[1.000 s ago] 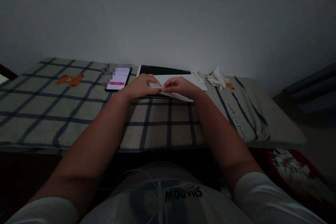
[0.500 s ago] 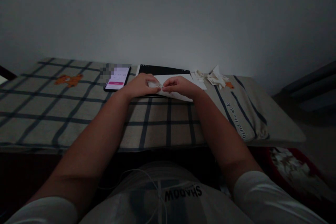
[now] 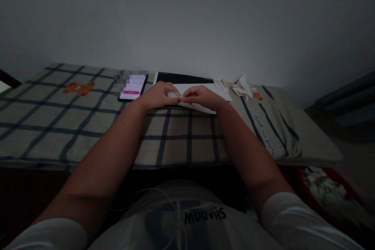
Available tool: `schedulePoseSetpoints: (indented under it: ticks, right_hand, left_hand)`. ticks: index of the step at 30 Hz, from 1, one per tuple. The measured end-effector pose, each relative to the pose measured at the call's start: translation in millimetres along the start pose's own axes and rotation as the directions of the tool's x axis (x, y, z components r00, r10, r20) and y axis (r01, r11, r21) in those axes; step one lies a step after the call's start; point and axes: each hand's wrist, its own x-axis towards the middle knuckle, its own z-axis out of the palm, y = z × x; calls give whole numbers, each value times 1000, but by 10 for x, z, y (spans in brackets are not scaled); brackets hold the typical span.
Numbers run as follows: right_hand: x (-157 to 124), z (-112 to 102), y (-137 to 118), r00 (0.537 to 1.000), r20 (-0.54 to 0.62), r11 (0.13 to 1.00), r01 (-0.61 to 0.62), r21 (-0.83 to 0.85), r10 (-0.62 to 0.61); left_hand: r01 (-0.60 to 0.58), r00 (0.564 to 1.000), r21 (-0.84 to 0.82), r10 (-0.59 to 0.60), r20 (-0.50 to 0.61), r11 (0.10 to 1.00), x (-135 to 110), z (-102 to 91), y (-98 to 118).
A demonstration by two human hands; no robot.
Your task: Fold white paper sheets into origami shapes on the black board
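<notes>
My left hand (image 3: pixel 156 95) is closed in a pinch on a thin white piece of paper (image 3: pixel 173 95), thumb and fingers near its edge. Facing it, my right hand (image 3: pixel 202 97) pinches the same paper with thumb and forefinger, the two sets of fingertips almost meeting. Small dark marks show on the paper by the fingertips; they are too small to make out. A strip of the paper hangs below my right hand. Beneath both hands lie a white sheet (image 3: pixel 209 86) and a black flat board or folder (image 3: pixel 184 78), partly covered.
A phone (image 3: pixel 132 86) with a lit screen lies left of the board. Crumpled and folded white papers (image 3: pixel 242 87) sit to the right. The checked cloth (image 3: pixel 175 152) covers the table against a wall. On the floor at right, a red container (image 3: pixel 342 181) holds paper scraps.
The view has shifted very slightly. Both hands keep their pinch on the paper, with only a small movement at the fingertips.
</notes>
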Motion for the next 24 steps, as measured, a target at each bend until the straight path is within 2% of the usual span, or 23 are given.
schedulePoseSetpoints:
  ticks: [8, 13, 18, 24]
  right_hand:
    - [-6, -10, 3, 999, -22, 999, -47, 26, 47]
    - [-9, -19, 0, 997, -37, 996, -65, -59, 63]
    - [-10, -10, -15, 997, -39, 997, -64, -34, 63]
    - [-15, -10, -11, 998, -1, 997, -69, -20, 69]
  left_hand:
    - [11, 1000, -16, -11, -10, 1000, 4, -1, -23]
    - [22, 999, -27, -21, 42, 999, -7, 7, -15]
    - [2, 999, -35, 0, 46, 999, -5, 17, -43]
    - [-12, 999, -17, 13, 49, 1000, 6, 14, -35]
